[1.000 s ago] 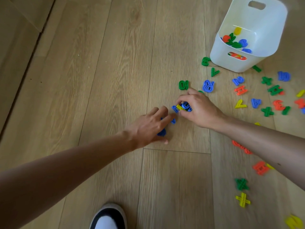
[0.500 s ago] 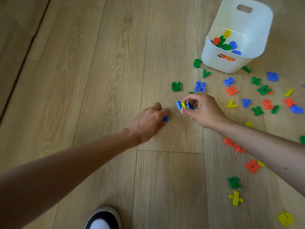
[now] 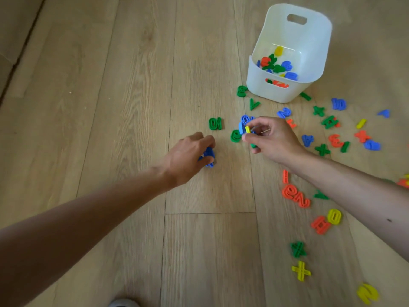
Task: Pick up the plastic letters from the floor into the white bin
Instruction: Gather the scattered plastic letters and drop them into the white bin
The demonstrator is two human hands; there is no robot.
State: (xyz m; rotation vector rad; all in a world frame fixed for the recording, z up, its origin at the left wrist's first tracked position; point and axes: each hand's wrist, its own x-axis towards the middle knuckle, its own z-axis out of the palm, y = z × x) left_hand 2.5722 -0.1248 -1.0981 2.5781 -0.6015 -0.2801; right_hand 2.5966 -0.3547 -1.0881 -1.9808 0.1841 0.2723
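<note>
Many coloured plastic letters and numbers lie scattered on the wooden floor. My left hand [image 3: 188, 155] curls round blue letters [image 3: 208, 155] close to the floor. My right hand [image 3: 273, 137] pinches a small bunch of blue and yellow letters [image 3: 245, 127] just above a green letter [image 3: 236, 135]. A green "10" piece [image 3: 215, 123] lies between the hands, slightly farther away. The white bin [image 3: 274, 90] stands at the upper right with several letters inside.
Loose pieces spread to the right of my right arm: orange ones [image 3: 295, 197], a green piece [image 3: 298, 249], yellow ones [image 3: 301, 270]. More lie around the bin's base. A shoe tip [image 3: 124, 303] shows at the bottom edge. Bare floor planks stretch to the left.
My left hand has closed round the blue letters on the floor. My right hand has lifted its blue and yellow bunch and moved it slightly away, uncovering a green letter.
</note>
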